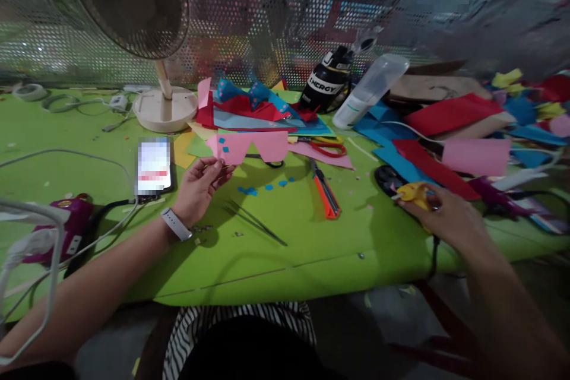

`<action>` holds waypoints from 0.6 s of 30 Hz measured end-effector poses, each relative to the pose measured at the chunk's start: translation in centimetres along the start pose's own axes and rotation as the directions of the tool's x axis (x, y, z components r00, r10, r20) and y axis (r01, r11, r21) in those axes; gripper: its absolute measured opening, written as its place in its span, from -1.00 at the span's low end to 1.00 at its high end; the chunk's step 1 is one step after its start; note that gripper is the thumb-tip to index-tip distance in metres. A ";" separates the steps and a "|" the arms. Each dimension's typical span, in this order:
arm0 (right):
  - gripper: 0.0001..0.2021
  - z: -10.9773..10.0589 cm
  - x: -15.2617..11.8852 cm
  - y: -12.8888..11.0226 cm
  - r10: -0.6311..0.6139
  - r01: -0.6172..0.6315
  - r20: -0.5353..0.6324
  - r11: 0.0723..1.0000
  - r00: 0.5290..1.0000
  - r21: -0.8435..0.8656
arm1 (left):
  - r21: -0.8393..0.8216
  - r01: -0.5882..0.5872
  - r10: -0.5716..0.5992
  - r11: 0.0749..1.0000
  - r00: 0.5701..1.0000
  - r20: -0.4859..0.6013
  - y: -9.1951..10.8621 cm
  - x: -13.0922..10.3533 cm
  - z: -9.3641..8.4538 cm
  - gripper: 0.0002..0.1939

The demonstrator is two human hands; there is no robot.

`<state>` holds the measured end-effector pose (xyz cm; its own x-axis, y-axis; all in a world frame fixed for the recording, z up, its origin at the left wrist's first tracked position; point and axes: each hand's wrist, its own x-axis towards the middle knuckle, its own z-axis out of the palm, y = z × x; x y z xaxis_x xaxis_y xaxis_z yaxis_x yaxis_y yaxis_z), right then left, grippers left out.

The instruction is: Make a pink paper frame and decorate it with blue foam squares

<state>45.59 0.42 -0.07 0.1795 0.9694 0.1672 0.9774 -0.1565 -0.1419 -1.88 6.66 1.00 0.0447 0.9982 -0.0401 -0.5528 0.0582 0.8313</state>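
Note:
My left hand (205, 183) pinches the left end of a pink paper cutout (271, 145), held just above the table. Its lower edge is notched, and a few small blue paper pieces (222, 141) sit near its left end. At the right, my right hand (449, 214) is wrapped round a yellow hot glue gun (416, 193), its nozzle over a black oval object (388, 181). Loose blue paper bits (269, 187) lie below the cutout. Tweezers (258, 224) rest in front of them, and an orange utility knife (327, 193) lies to their right.
Red-handled scissors (329, 146) lie among coloured paper sheets. Behind stand a fan (164, 110), a black bottle (325, 83) and a translucent bottle (371, 92). A phone (154, 166), purple power strip (66, 222) and cables occupy the left. Papers (472, 157) are heaped right.

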 end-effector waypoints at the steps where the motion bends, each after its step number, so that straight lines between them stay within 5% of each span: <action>1: -0.55 -0.3 -0.1 -0.2 -0.002 0.003 0.022 0.999 1.000 -0.041 | 0.003 0.000 0.000 1.000 1.000 -0.002 0.0 0.0 0.0 -0.79; 5: -0.53 -2.0 -1.4 -3.9 -0.039 0.016 -0.116 0.981 0.993 -0.191 | 0.016 0.004 -0.004 1.000 1.000 -0.011 -0.1 0.1 -0.1 -0.79; 9: -0.68 -2.2 -3.5 -12.9 -0.250 0.268 -0.116 0.945 0.961 0.187 | 0.009 0.000 0.000 1.000 1.000 -0.010 -0.1 0.1 -0.1 -0.79; 12: -0.60 -0.6 -5.0 -19.7 -0.600 0.540 0.088 0.766 0.795 0.348 | 0.003 -0.002 0.002 1.000 1.000 -0.011 -0.1 0.1 -0.2 -0.79; 14: -0.60 0.6 -5.6 -22.3 -0.702 0.654 0.094 0.696 0.705 0.297 | -0.009 -0.006 0.006 1.000 1.000 -0.006 -0.2 0.1 -0.2 -0.79; 16: -0.75 1.4 -5.7 -23.3 -0.748 0.703 0.103 0.655 0.656 0.278 | -0.018 -0.007 0.007 1.000 1.000 -0.001 -0.2 0.1 -0.3 -0.77; 18: -0.81 1.6 -5.4 -23.1 -0.728 0.669 0.105 0.669 0.677 0.322 | -0.021 -0.002 0.002 1.000 1.000 0.001 -0.2 0.2 -0.4 -0.77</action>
<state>21.87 -0.89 0.79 -0.6018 0.7905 0.1138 0.7385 0.6051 -0.2975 -2.08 6.84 0.57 0.0444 0.9983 -0.0380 -0.5702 0.0566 0.8195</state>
